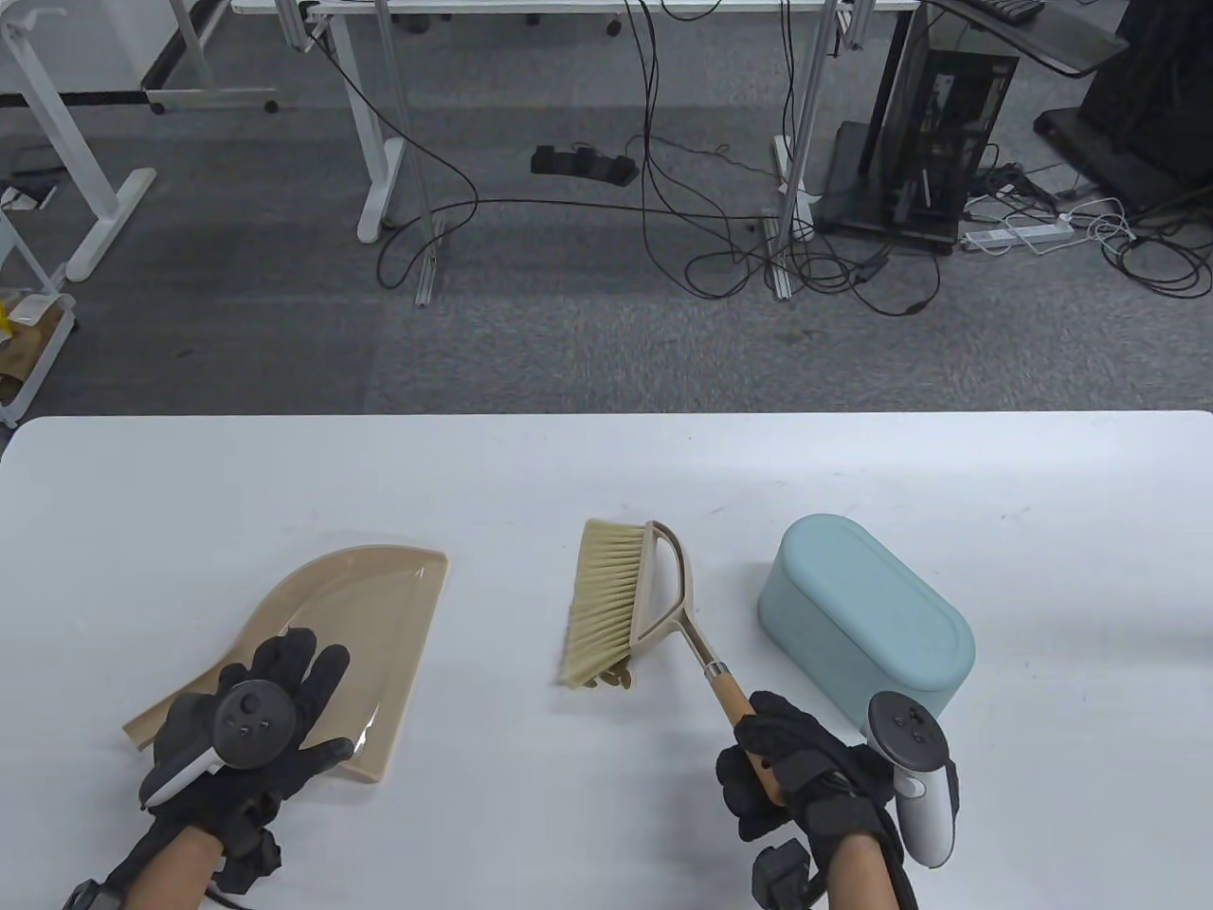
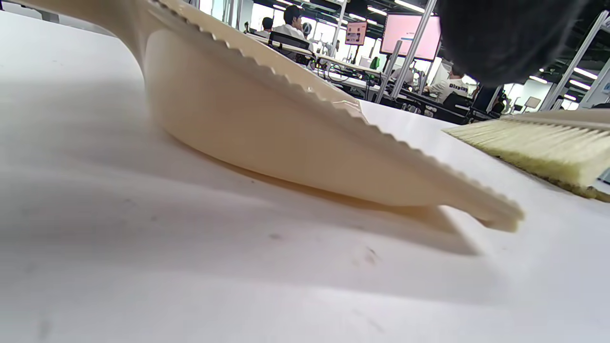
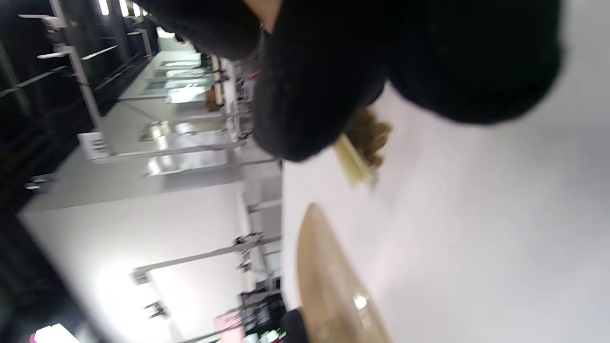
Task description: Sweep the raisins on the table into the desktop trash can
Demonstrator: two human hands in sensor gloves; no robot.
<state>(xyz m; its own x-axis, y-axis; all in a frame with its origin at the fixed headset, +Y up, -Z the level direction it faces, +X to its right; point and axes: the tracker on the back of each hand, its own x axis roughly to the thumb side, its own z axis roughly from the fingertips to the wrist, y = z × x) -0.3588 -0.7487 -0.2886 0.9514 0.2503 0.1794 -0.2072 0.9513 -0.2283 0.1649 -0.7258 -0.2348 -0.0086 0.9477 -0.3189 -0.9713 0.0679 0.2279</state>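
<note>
Right hand (image 1: 805,773) wrapped round brush (image 1: 630,607) handle; left hand (image 1: 248,725) spread flat on dustpan (image 1: 365,607). Keep bristles low, sweep raisins (image 1: 609,679) toward nine o'clock, into pan.

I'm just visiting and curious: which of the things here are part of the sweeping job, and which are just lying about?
Part of the job:
right hand gripping the brush
raisins by the bristles
dustpan under the left hand
blue desktop trash can

Just lying about:
floor cables
power strip
computer tower
</note>
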